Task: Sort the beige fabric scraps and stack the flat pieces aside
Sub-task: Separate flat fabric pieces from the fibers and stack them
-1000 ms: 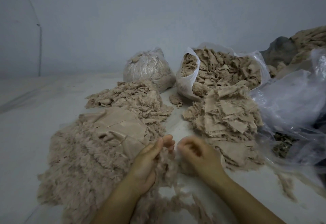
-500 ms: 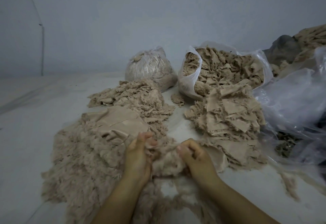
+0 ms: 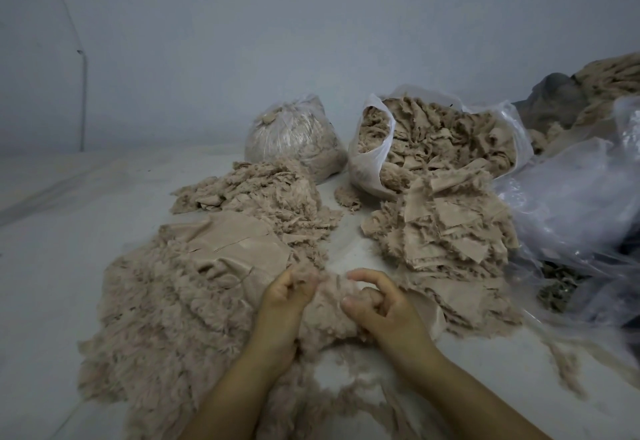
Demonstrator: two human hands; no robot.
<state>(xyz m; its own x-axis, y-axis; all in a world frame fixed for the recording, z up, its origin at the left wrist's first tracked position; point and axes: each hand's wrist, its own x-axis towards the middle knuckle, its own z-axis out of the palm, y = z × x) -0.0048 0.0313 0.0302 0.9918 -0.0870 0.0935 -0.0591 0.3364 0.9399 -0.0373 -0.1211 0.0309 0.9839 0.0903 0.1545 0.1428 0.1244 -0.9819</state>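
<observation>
**Now both hands have closed on one fluffy scrap at the pile's near edge**

Change: a second ago the left hand lay flat-edged against the fluff with straight fingers and the right hand was curled beside it. Half a second ago both were digging in. At this moment both hands pinch the same fluffy scrap between them; left fingers curled round its left end, right thumb and fingers curled round its right end, index finger raised. Scrap sits on the tabletop, touching the big fluffy heap.

Judgement: a piece has been singled out and is being felt or pulled straight, probably to decide flat or shaggy. Not yet placed anywhere.

Piles: flat smooth pieces lie on top of the heap, left of the hands. A stack of flat cut pieces stands right of centre, likely the set-aside stack. A shaggy pile lies behind.

Containers:
- Open white plastic bag, tipped toward the camera, full of beige scraps spilling onto the stack.
- Tied clear bag at the wall, packed with beige material.
- Loose clear plastic sheeting far right; dark bits under it, cannot tell what.
</observation>
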